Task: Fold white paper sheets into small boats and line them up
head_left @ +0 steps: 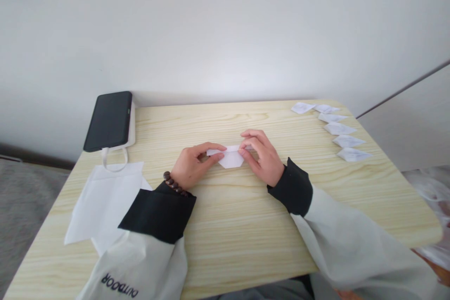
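Folded paper (231, 149), long axis crosswise, blunt flap (231, 161) nearward, pinch grip of both hands (192, 164) (263, 159)

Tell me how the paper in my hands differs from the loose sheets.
The folded paper is smaller than the loose sheets. The left hand and right hand pinch the folded paper; the loose sheets lie on the table, partly hidden by the left sleeve. Both are white.
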Available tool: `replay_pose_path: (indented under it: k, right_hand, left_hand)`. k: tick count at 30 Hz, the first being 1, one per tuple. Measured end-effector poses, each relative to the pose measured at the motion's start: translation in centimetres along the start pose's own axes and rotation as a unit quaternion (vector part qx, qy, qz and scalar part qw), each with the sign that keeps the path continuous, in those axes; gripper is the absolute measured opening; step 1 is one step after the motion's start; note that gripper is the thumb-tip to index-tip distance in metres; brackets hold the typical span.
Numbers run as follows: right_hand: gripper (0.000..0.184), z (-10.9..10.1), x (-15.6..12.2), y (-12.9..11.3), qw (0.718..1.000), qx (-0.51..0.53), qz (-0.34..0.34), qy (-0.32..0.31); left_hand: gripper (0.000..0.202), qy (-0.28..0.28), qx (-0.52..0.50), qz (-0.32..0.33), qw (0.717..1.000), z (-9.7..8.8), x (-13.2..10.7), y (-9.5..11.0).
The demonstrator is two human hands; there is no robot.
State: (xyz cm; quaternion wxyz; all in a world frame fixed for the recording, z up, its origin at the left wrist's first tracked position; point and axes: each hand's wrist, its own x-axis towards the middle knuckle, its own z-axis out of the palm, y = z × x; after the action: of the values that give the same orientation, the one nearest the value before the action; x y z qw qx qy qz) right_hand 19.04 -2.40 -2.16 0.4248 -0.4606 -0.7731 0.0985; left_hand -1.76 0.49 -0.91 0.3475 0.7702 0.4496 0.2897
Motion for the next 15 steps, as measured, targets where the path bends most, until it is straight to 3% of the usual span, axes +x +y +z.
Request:
replay_pose_path:
  k: [8, 15]
  right_hand:
    - [0.007, -0.44, 0.21, -0.03, 0.99, 0.099, 0.057, -0.082]
    - [0.013, -0.55, -0.08, 0.13, 0.987, 0.114, 0.07, -0.089]
  left_hand:
    - [0.026, 0.023, -0.06, -0.028, 0.998, -0.1, 0.01, 0.06]
    - [0.029, -0.002, -0.137, -0.051, 0.989, -0.06, -0.08, 0.25]
